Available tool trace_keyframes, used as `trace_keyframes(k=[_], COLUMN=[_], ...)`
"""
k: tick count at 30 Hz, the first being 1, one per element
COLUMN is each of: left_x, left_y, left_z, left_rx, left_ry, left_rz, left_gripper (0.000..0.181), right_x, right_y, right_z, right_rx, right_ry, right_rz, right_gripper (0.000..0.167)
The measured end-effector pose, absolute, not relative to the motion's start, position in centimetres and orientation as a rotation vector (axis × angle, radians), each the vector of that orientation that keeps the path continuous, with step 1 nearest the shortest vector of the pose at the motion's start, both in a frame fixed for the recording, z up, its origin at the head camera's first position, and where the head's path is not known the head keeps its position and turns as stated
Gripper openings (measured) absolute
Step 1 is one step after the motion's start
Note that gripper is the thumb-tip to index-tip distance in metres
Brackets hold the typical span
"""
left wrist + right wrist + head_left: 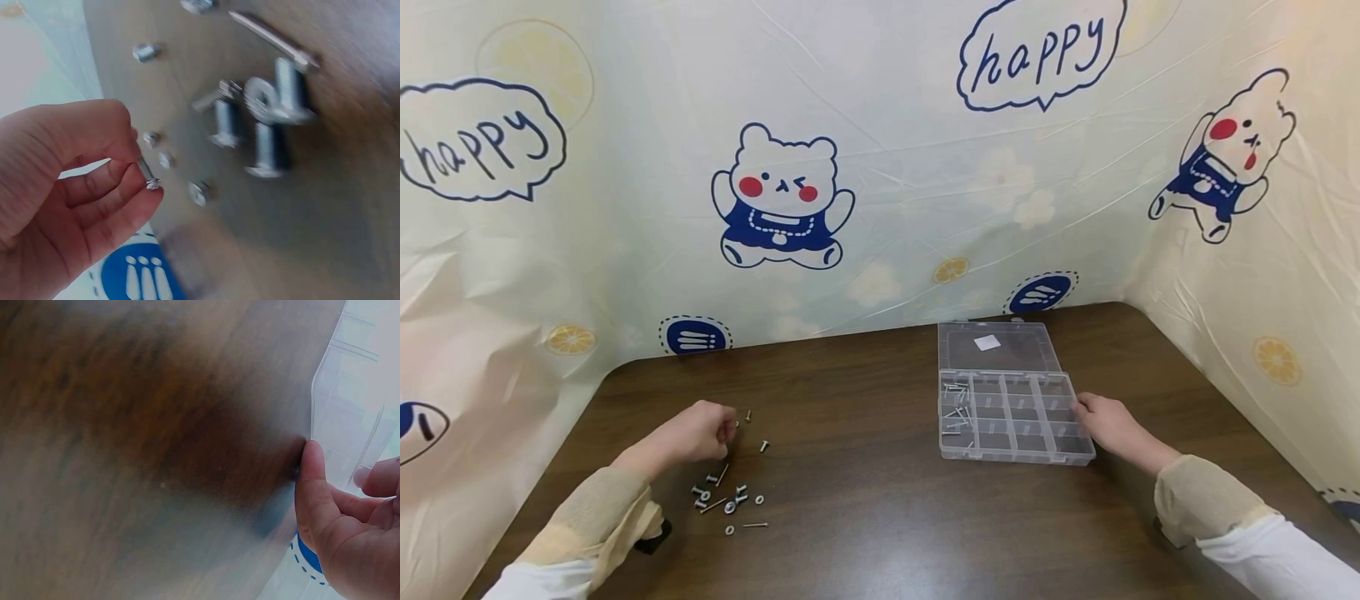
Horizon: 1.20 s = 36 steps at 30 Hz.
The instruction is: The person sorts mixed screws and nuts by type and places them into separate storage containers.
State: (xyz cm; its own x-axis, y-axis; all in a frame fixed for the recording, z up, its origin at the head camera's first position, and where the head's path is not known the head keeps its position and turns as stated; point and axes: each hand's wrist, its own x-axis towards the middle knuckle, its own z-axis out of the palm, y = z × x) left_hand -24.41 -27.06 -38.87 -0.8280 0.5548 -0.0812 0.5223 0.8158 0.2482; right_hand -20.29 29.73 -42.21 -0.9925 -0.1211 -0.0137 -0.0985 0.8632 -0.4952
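We found two hands at opposite sides of a wood-grain worktop (865, 500), with a small screw (149, 175) at the left and a clear compartment box (1017, 456) at the right. The fingers of the left hand (700, 431) were drawn to a narrow pinch on the screw, and what looked like its head poked out past the tips. In the left wrist view, we saw its long axis slope downward and slightly right; in the head view, we could not make it out beneath the hand.

We judged the sideways gap to be the relation that counted: the box lay to the right of the pinched screw, well apart, its four columns ranged left to right. Its leftmost column, where metal screws (957, 387) lay at various angles, was the side facing the left hand. The right hand (1112, 425) was the nearer to the box, touching it, its fingers bent in a small grip at the right edge. We saw the lid (1022, 348) folded back flat toward the patterned curtain (895, 217).

Close by the left hand, mostly on the person's side of it, we counted loose bolts and nuts (730, 507) among the scattered hardware, well apart from the box.
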Motion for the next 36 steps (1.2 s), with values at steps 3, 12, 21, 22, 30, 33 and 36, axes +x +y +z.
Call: trace_keyframes(k=[3,12,21,22,30,33,36], left_x=[-24.5,-24.6,-24.8,-24.9,-25.1,-25.2,-25.2], left_y=[-26.2,-23.6,-20.6,-20.2,-17.3,-16.3,-15.2], left_z=[-38.2,-36.7,-36.2,-36.2,-36.2,-36.2,-36.1], left_rx=[0.888,0.962,1.052,1.066,1.182,1.229,1.257], left_ry=[2.89,2.881,2.853,2.85,2.81,2.788,2.772], left_rz=[0.318,0.28,0.306,0.303,0.272,0.272,0.273], left_gripper=[0.02,0.017,0.018,0.018,0.019,0.018,0.017], right_x=[-20.3,-20.3,-20.2,-20.2,-20.3,-20.3,-20.3], right_y=[29.7,29.8,29.9,29.9,30.0,29.9,29.9], right_z=[-42.2,-42.4,-42.4,-42.4,-42.4,-42.4,-42.3], right_rx=[-0.174,-0.182,-0.197,-0.198,-0.202,-0.209,-0.206], right_ry=[2.99,2.991,3.006,3.002,2.99,2.989,2.994], right_rz=[-0.784,-0.802,-0.809,-0.81,-0.809,-0.807,-0.798], right_gripper=[0.033,0.032,0.031,0.031,0.031,0.03,0.03])
